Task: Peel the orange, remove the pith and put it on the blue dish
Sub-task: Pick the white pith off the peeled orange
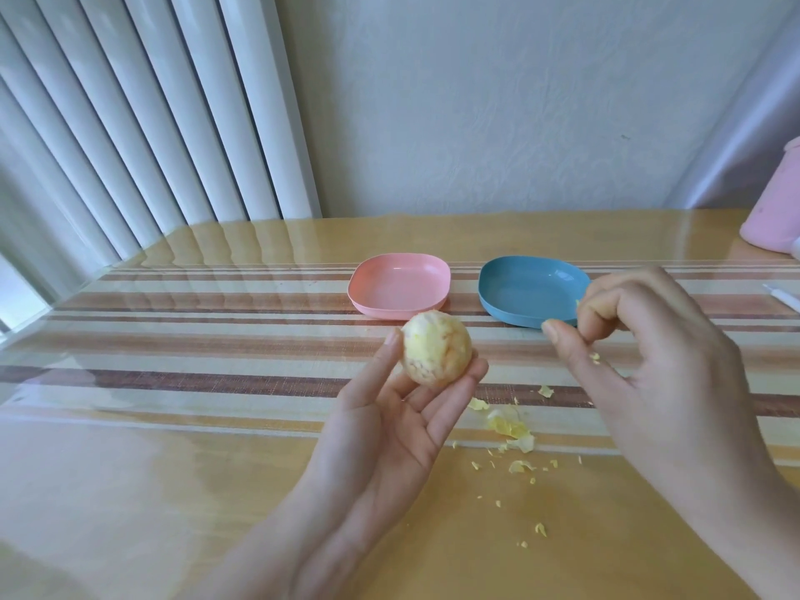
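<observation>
Well, from my far-off seat I can see that the peeling part looks done. The orange (436, 349) shows no bright skin, just a pale, fuzzy yellow-white coat, so I think most of what covers it is pith. Picking that off is the job left to do.

My left hand (389, 426) holds the orange up over the table (173, 469), to the near left of the blue dish (530, 292) and not touching it. Its fingers (472, 370) sit under the fruit and the thumb presses on the other side, so the orange is pinched between them.

My right hand (640, 365) hangs in front of the blue dish, over its near right corner. Its fingers (606, 305) are curled in toward the thumb. A tiny yellow scrap shows by them, but it is too small for me to tell if they pinch it or if it just sticks there.

Little pith bits (508, 426) lie on the table, nearer to me than the blue dish. The blue dish has nothing in it, so the last step is not done yet. A pink dish (400, 288) sits just left of the blue dish.
</observation>
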A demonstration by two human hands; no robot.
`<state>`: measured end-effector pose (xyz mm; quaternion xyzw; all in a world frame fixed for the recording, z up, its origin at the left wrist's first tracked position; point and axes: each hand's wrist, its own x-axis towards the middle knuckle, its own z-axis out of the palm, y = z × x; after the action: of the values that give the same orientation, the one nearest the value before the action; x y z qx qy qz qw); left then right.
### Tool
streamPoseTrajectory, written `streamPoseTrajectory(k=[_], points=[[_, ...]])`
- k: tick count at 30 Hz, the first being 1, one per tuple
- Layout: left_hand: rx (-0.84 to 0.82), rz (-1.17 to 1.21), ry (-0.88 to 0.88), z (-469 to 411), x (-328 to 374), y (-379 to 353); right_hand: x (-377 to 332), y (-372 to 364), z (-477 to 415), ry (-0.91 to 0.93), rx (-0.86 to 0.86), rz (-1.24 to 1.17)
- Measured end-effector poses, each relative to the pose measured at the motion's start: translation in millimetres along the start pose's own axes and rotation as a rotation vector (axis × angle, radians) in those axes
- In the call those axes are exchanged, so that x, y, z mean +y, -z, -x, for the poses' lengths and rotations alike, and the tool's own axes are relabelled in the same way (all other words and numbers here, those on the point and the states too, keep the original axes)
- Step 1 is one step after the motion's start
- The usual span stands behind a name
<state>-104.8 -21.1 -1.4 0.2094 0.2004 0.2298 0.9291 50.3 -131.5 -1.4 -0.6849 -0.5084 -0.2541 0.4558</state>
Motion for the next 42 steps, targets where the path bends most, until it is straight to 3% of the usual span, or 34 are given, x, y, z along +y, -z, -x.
streamPoseTrajectory(k=[3, 10, 17, 20, 22, 26, 31, 38, 42], points=[[0.024, 0.050, 0.026, -0.2, 2.6, 1.1, 10.4, -2.2, -0.7, -0.131, -0.113, 0.035], [0.002, 0.054, 0.096, -1.0, 2.4, 4.9, 0.3, 2.7, 0.8, -0.311, -0.182, -0.098], [-0.020, 0.030, 0.120, -2.1, 0.9, 6.3, 0.1, 0.3, 8.0, -0.061, -0.349, -0.091], [-0.023, 0.018, 0.116, -2.5, 0.7, 6.2, 5.9, -5.7, 9.5, 0.070, -0.564, -0.072], [-0.020, 0.013, 0.115, -3.1, 1.1, 6.3, 5.0, -9.5, 9.1, 0.057, -0.684, -0.064], [-0.016, 0.013, 0.128, -3.8, 1.4, 7.6, 8.3, -7.1, 10.1, 0.003, -0.512, -0.046], [0.003, 0.004, 0.151, -2.9, -0.7, 7.1, 10.2, -5.1, 7.7, -0.091, -0.508, 0.059], [0.003, -0.045, 0.175, -2.9, -4.6, 6.0, -0.5, -2.9, 4.5, 0.106, -0.189, -0.071], [-0.016, -0.066, 0.189, -2.2, -5.7, 4.5, -3.5, -0.5, 2.4, 0.138, -0.136, -0.136]])
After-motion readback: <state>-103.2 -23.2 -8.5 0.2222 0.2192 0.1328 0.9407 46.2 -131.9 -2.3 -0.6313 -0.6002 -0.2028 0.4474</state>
